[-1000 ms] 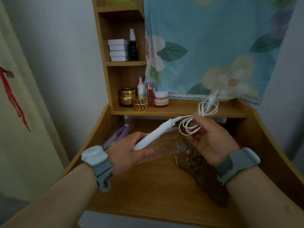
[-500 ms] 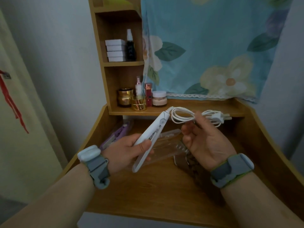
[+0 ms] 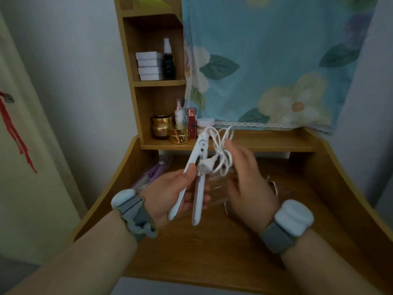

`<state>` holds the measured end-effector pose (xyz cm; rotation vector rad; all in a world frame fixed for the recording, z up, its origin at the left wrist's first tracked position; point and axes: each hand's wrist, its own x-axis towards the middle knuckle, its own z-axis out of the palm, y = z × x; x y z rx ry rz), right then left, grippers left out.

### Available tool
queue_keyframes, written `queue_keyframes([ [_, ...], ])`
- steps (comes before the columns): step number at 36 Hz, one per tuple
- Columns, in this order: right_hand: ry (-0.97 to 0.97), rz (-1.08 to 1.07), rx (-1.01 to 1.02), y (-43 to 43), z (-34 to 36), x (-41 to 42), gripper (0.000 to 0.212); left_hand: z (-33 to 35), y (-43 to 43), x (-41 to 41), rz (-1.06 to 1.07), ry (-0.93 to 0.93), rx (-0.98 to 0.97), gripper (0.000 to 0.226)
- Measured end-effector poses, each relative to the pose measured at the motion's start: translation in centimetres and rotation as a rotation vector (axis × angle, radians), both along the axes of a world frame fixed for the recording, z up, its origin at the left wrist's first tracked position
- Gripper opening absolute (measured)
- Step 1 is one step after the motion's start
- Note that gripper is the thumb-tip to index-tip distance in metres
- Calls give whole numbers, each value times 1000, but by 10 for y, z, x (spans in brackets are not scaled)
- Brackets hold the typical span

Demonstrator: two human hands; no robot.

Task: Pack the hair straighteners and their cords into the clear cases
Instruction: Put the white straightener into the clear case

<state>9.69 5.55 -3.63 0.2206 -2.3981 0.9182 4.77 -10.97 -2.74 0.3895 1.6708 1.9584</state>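
Note:
My left hand grips a white hair straightener above the desk, plates pointing toward me and slightly apart. Its white cord is bunched in loops beside the hinge end, with the plug lying against the straightener. My right hand holds the cord bundle, its fingers blurred by motion. A clear case lies on the desk beneath both hands, mostly hidden. A purple straightener in another clear case lies at the desk's left side.
The wooden desk has raised side walls. On its back shelf stand gold jars, bottles and a pink tub. White boxes and a dark spray bottle sit higher up. A floral cloth hangs behind.
The straightener has swung more upright in my left hand and its plates have opened. My right hand brought the cord bundle and plug leftward against the straightener.

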Motion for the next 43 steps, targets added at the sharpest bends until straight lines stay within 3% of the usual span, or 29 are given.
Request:
queue_keyframes([
  [4, -126, -42, 166, -13, -10, 0, 99, -1, 5, -3, 55, 9, 10, 61],
  [8, -166, -17, 283, -19, -18, 0, 104, -5, 3, -6, 88, 71, -13, 83],
  [12, -194, -6, 360, -26, -25, -4, 100, -6, 3, -3, -1, 166, -55, 47],
  [15, -215, 74, 366, -30, -25, -3, 89, -6, 5, -4, 6, 162, -23, 44],
  [18, -245, 126, 247, -25, -17, 4, 77, -5, 0, -9, 0, 125, -6, 34],
  [21, -169, 162, -91, -14, -13, 4, 48, -6, -5, -11, 6, 231, -148, 26],
  [24, -100, 15, -315, -5, -8, 1, 35, -5, -7, -14, -8, 342, -313, 27],
  [26, -17, -101, -198, 1, -4, 2, 60, 1, -7, -16, -72, 442, -466, 37],
  [28, 40, -111, 178, 4, 3, 3, 85, 13, -6, -16, -181, 555, -672, 50],
  [30, 70, -50, 589, 5, 10, 2, 91, 24, -1, -13, -312, 660, -851, 46],
  [32, 4, -26, 819, 3, 16, -1, 91, 31, 5, -12, -398, 755, -988, 30],
  [35, -180, 6, 791, 0, 17, -8, 87, 35, 13, -9, -415, 877, -1136, 23],
  [39, -224, 54, 666, 4, 14, -11, 53, 39, 11, -11, -343, 947, -1273, 59],
  [41, -235, 44, 633, 11, 13, -11, 37, 47, 3, -14, -291, 895, -1231, 68],
  [43, -261, 7, 599, 19, 10, -12, 31, 56, -10, -18, -179, 811, -1091, 56],
])
